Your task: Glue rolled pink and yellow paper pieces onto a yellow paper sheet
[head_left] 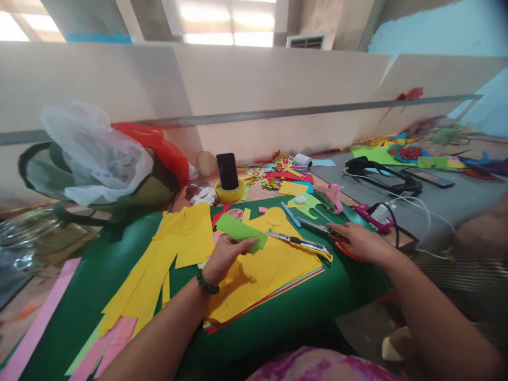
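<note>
**Green paper in the left hand, right hand on the red scissors**

The left hand [226,254], a dark bead bracelet [206,283] on its wrist, is closed on a folded piece of light green paper [241,232], thumb on top and fingers underneath, and holds it just above the stack of yellow paper sheets [262,275] near the middle of the green mat [99,275]. The right hand [359,241] lies palm down at the mat's right edge with its fingers curled over the red handles of a pair of scissors [337,238]; the blades point left. How firmly it grips the handles cannot be told.

Between the 2 hands, a yellow utility knife [301,243] rests on the stack's far right corner. Cut yellow strips [174,248] spread over the mat's left half, with pink strips [39,317] running off its left edge.

Past the mat's far edge, a black phone [227,170] stands upright in a yellow tape roll [230,194]. A pink glue gun [335,194] sits toward the far right corner, beside white cables [416,203]. Paper flowers [278,166] lie behind the phone. A clear plastic bag [91,153] and a red one [159,145] bulge by the wall at the far left.
</note>
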Tool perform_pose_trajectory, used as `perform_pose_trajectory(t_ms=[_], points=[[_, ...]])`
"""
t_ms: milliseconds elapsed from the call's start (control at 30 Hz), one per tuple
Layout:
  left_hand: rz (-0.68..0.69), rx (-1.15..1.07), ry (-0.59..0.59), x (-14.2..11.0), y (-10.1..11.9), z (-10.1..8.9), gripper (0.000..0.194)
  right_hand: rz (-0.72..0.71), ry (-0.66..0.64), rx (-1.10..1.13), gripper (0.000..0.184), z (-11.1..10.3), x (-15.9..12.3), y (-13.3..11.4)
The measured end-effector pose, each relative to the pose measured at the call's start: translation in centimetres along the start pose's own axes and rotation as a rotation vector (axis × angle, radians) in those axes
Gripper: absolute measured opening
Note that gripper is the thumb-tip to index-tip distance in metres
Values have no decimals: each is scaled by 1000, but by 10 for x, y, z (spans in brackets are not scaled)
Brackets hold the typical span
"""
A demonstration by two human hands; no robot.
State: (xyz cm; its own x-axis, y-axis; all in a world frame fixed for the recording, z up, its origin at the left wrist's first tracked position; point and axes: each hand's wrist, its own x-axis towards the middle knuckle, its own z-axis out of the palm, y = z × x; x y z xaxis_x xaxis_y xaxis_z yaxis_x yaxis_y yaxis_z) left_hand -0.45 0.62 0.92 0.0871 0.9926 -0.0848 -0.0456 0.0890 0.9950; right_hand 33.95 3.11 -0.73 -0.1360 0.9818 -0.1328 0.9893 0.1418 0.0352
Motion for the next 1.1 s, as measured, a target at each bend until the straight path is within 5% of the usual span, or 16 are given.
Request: perform_pose_trajectory(t_ms=[133,233,300,400,667,833,900,1000,1100], points=[[30,29,-7,1,-3,0,37,23,125,46,42,-22,-7,-25],[38,66,-60,-1,-4,3,36,-251,349,470,39,-31,-12,-75],[37,84,-91,-3,-5,6,35,-429,333,752,43,-31,-12,-112],[32,74,-80,-5,-5,7,35,-496,304,920,21,-27,-4,-147],[-91,163,180,22,-3,-33,48,-276,47,1586,41,-20,35,-133],[278,430,585,29,0,-41,65,-179,-40,1769,45,-10,42,-141],[245,375,466,24,1,-33,57,-228,-80,1750,43,-7,39,-148],[-8,100,128,15,-2,-18,56,-337,-175,1664,40,-3,33,-156],[-130,-113,74,11,-5,-11,53,-464,-250,1567,35,0,26,-159]])
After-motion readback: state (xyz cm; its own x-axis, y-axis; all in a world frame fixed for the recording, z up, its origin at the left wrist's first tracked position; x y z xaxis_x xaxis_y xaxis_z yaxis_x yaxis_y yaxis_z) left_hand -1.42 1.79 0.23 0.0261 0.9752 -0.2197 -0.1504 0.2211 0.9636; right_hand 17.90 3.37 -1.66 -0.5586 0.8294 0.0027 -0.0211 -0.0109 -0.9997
